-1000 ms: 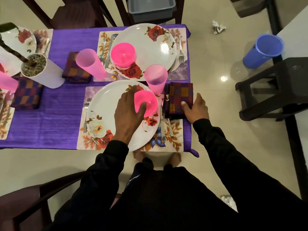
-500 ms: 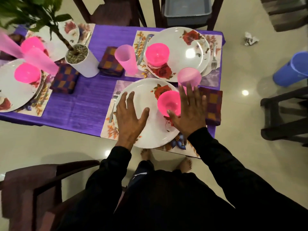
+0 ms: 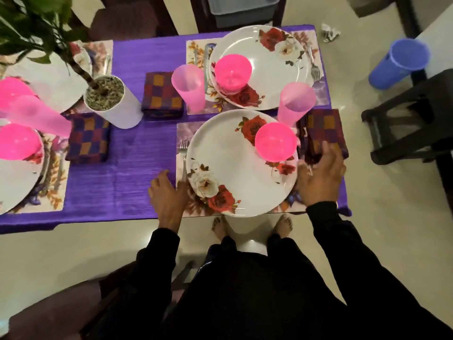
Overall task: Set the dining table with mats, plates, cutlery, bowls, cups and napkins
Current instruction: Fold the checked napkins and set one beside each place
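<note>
Near-right place setting, at the tabletop's near edge by its right corner. Left hand (image 3: pixel 168 192) rests beside the fork (image 3: pixel 183 158) at the mat's (image 3: pixel 182 130) left edge, fingers loosely curled, grasping nothing that can be seen. Right hand (image 3: pixel 318 177) sits at the plate's (image 3: pixel 235 165) right rim, fingers spread over the cutlery there and reaching the checked napkin (image 3: pixel 323 133); whether it pinches anything cannot be told, since the hand is blurred

Step in hand, as judged: squaring up this setting. To do it well, nudge fork and napkin parallel to the mat edges, keeping the plate centred, as its near rim already reaches the tabletop's edge

Obstacles: pink bowl (image 3: pixel 275 141) stands on the plate's far-right part, and a tall pink cup (image 3: pixel 295 103) stands just beyond it, touching the napkin's corner; a careless sweep of the right hand could tip the cup. Potted plant (image 3: pixel 111 99) stands mid-table, well apart. A blue cup (image 3: pixel 398 63) stands off the table, to the right
</note>
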